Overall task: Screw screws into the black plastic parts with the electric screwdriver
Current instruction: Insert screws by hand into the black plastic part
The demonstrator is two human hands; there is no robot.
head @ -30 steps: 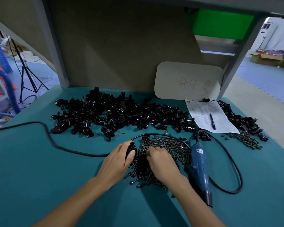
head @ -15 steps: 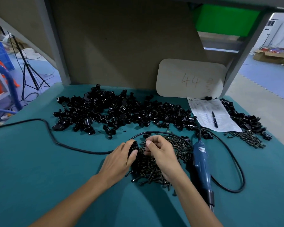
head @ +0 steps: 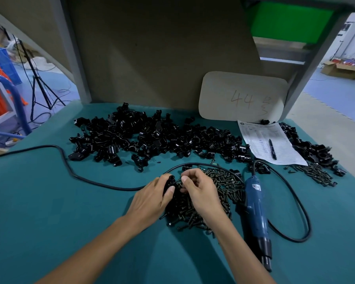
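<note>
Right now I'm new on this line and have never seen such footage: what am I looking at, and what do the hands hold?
No machine here: a person's bare hands, filmed by a camera worn on their head, looking down at a green table. The left hand grips a black plastic part. The right hand has its curled fingertips at it; whether they pinch a screw is too small to tell. Under the hands lies a heap of screws, beyond it a pile of black parts. The blue electric screwdriver lies untouched on the right.
</note>
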